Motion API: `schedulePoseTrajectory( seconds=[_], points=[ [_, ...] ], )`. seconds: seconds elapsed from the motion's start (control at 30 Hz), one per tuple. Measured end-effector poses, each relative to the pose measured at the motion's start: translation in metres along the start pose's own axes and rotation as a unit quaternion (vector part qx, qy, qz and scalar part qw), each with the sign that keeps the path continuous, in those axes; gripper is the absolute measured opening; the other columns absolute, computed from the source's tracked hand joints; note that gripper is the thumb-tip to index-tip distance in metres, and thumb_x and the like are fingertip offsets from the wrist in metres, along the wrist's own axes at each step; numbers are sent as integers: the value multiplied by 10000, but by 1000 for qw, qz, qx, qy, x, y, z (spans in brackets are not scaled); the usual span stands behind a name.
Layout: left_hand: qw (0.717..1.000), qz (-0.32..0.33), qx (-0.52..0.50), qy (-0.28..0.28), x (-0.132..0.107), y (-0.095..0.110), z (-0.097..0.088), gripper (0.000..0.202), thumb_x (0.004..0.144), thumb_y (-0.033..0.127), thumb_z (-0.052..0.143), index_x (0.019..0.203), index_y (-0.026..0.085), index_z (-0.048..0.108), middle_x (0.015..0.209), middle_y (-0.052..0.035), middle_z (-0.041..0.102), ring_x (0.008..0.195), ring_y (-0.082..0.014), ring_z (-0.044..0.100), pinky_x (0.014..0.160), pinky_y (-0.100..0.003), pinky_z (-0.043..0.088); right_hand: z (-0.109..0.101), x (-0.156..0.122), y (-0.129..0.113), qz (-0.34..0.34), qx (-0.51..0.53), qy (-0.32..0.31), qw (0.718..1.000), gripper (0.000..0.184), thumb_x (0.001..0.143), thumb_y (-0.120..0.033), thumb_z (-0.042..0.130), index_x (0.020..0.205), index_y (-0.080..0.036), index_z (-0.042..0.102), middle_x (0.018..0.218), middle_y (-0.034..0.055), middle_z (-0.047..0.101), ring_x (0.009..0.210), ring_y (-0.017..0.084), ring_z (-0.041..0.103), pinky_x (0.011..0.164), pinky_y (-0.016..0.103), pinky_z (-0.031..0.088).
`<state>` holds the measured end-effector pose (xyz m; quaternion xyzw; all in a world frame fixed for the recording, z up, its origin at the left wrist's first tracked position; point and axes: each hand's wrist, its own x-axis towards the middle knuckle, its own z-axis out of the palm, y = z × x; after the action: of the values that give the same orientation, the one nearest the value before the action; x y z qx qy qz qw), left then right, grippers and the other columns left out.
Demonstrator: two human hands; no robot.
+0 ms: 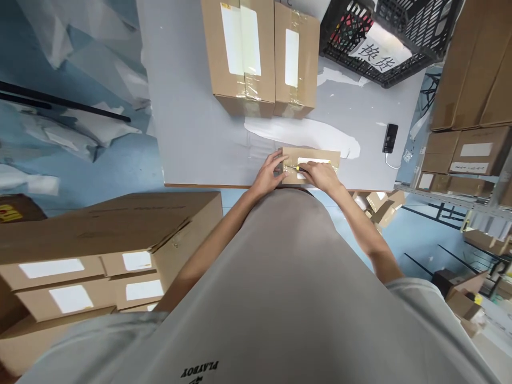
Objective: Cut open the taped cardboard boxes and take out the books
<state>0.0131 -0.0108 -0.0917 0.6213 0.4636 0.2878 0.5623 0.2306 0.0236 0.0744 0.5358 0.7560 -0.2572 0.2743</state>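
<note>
A small taped cardboard box (311, 154) lies at the table's near edge with a white label on top. My left hand (270, 173) grips the box's left end, thumb and fingers bent around its corner. In my right hand (322, 176) is a utility knife (299, 168) with a yellow and black handle. Its thin blade points left, over the clear tape on the box's top. Whether the blade has cut into the tape is too small to tell.
Two taped cartons (244, 50) stand at the table's back. Right of them is a black plastic crate (384, 80) with a paper sign. A phone (390, 138) on a white cable lies at the right. A large open carton (184, 229) holding labelled boxes sits at lower left.
</note>
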Motion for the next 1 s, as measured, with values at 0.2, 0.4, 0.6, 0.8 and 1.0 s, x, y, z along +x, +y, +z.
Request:
schedulePoseTrajectory(
  seconds=[0.2,0.4,0.6,0.8,1.0],
  points=[
    [998,12,-57,4,3,-9,3,812,998,800,725,1621,284,645,1773,-200,455,1596,-414,555,1128,-535,681,-8,3,1,-12,-26,-26,999,473,1241,-468,383,1533,-277,703,1362,129,811,1171,318,777,883,346,459],
    [998,13,-64,7,4,-15,5,798,994,780,749,1625,301,656,1766,-180,461,1581,-413,571,1128,-535,685,-15,9,1,-34,-56,-41,997,516,1249,-458,319,1574,-270,672,1364,161,809,1146,320,798,870,360,479],
    [998,8,-62,17,3,-16,7,804,991,764,761,1607,252,686,1753,-210,472,1565,-425,584,1117,-552,690,-23,19,-13,-51,-95,-66,992,484,1175,-389,533,1596,-180,649,1315,263,809,1131,356,812,868,394,535],
    [998,-6,-45,41,-1,-10,7,671,1034,602,766,1616,278,681,1765,-182,486,1617,-408,539,1129,-532,681,-20,-2,19,2,-117,-70,991,467,1079,-46,493,1459,-140,748,1307,268,814,1184,361,817,891,404,532],
    [995,-31,-46,84,-3,-5,13,649,1009,571,786,1579,271,708,1759,-174,514,1598,-403,568,1132,-535,675,-2,-50,104,112,-120,-71,984,425,1168,-136,428,1446,-135,748,1334,258,799,1170,346,806,887,395,491]
  ],
)
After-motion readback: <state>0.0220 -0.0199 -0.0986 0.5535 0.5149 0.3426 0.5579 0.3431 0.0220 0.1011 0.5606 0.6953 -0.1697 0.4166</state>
